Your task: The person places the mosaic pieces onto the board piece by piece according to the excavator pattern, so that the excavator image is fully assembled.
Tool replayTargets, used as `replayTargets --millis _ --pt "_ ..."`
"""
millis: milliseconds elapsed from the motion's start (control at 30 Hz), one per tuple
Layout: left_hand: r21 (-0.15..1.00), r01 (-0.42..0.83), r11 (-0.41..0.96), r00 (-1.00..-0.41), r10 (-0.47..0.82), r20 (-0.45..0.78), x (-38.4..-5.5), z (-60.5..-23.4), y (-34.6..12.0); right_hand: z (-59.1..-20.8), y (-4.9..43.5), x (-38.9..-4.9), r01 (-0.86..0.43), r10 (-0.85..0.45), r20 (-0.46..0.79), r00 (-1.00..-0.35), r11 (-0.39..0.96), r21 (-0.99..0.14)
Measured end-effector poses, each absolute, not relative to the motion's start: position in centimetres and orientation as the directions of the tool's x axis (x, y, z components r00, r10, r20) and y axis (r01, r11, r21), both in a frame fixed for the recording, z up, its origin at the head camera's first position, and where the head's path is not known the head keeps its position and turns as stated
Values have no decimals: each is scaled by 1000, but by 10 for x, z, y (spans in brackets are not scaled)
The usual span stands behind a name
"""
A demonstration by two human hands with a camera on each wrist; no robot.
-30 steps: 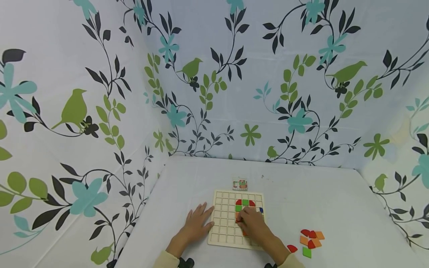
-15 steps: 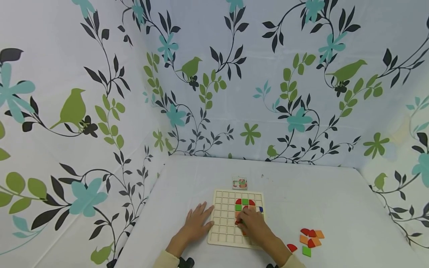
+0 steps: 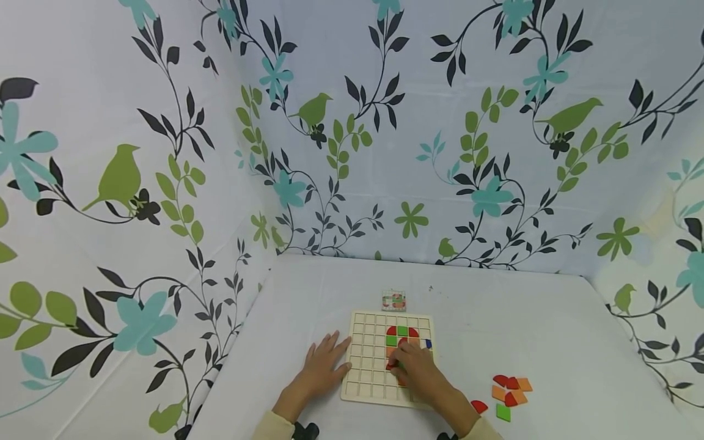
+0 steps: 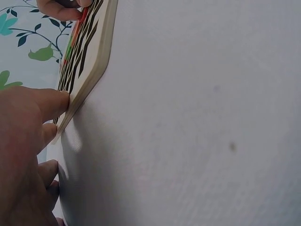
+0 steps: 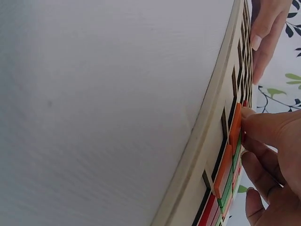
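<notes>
A pale wooden grid board (image 3: 360,391) lies on the white table, its right part filled with red, green and orange tiles. My left hand (image 3: 321,366) lies spread at the board's left edge, with its thumb and a fingertip touching the rim. Over the filled cells, my right hand (image 3: 419,371) has curled fingers and pinches a red tile (image 3: 390,366), mostly hidden, low against the grid. In the right wrist view the thumb sits beside a raised orange tile (image 5: 236,125). A green tile (image 3: 403,331) lies between two red ones in a row above.
Loose red, orange and green tiles (image 3: 503,413) lie on the table to the right of the board. One red quarter-circle tile (image 3: 480,407) sits near my right forearm. Behind the board stands a small patterned card (image 3: 393,300). A blue tile (image 3: 428,344) is at the board's right edge.
My right fingers have shifted very slightly over the same cell, and a bit of green now shows beside them. The left hand stays in place.
</notes>
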State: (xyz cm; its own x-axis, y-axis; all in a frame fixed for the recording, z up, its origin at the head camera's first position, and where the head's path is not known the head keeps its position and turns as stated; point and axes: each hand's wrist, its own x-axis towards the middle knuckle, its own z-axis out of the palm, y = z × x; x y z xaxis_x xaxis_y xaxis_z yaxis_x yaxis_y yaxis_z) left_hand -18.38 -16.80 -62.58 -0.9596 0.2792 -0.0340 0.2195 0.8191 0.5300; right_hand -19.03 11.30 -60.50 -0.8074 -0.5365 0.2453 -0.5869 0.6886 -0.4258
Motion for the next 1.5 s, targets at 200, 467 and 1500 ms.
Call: replayTargets --millis 200,467,1500 --pt "528 225 819 -961 275 -16 -185 -627 -169 -607 112 -194 -574 -530 234 -815 686 -447" --pt "530 216 820 -962 271 -28 -186 -626 -170 -608 111 -195 -551 -507 225 -832 704 -448" --pt "530 194 825 -964 259 -51 -185 -625 -170 -587 234 -164 -82 -167 -199 -966 921 -380"
